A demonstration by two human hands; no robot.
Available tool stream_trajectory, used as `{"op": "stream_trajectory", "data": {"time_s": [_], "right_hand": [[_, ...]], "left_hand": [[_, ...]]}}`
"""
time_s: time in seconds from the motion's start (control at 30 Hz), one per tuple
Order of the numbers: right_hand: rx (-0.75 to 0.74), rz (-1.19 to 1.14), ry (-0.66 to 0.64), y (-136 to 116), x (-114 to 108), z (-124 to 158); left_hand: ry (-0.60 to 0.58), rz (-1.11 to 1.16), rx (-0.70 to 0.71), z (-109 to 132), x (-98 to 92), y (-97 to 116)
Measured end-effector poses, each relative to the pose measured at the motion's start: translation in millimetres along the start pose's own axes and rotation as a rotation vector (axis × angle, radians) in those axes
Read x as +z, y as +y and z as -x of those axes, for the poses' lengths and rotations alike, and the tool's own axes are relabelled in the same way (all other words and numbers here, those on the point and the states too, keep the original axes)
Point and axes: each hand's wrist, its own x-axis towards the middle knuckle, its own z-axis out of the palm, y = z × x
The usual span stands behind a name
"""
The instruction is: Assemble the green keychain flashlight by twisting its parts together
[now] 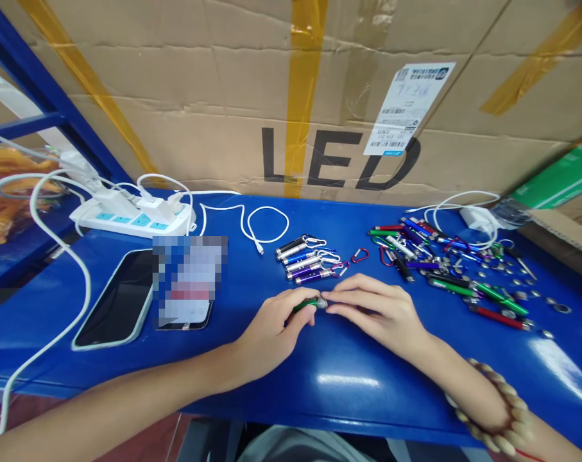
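Observation:
My left hand (276, 324) is closed around a small green mini flashlight (306, 305), thumb and fingers on its barrel. At the flashlight's silver end, the fingertips of my right hand (382, 313) pinch the metal; whether that piece is a separate cap I cannot tell. Just beyond my hands lies a row of assembled mini flashlights (306, 260) in black, blue, silver and purple, with carabiner clips. A loose red carabiner (360, 255) rests to their right. Farther right spreads a pile of flashlight parts (416, 247), with coloured barrels and small silver caps.
Two phones (115, 298) lie on the left of the blue table (252, 404). Behind them stands a white power strip (131, 215) with plugs and trailing white cables. A large cardboard box (213, 96) marked LED backs the table. A white charger (480, 218) sits at right.

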Motion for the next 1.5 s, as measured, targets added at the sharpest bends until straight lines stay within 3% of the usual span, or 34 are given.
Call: {"op": "stream_trajectory", "data": {"time_s": [0.27, 0.63, 0.9, 1.1, 1.33, 1.5], "right_hand": [[0.054, -0.140, 0.011, -8.7, 2.8, -7.8], [0.318, -0.160, 0.017, 4.1, 0.0, -6.2], [0.329, -0.072, 0.015, 2.2, -1.6, 1.7], [0.318, -0.078, 0.051, 2.2, -2.6, -1.4], [0.278, -0.065, 0.019, 6.1, -2.7, -3.5], [0.406, -0.016, -0.086, 10.2, -6.7, -5.4]], "left_hand": [[-0.010, 0.031, -0.020, 1.8, -1.4, 4.1], [0.048, 0.097, -0.105, -6.0, -2.7, 2.1], [0.042, -0.012, -0.009, -6.9, -2.9, -1.0], [-0.051, -0.156, -0.116, -11.6, -3.3, 8.0], [-0.123, -0.255, -0.071, -11.1, -2.8, 18.0], [-0.098, -0.194, -0.022, -11.5, -3.7, 15.6]]}}
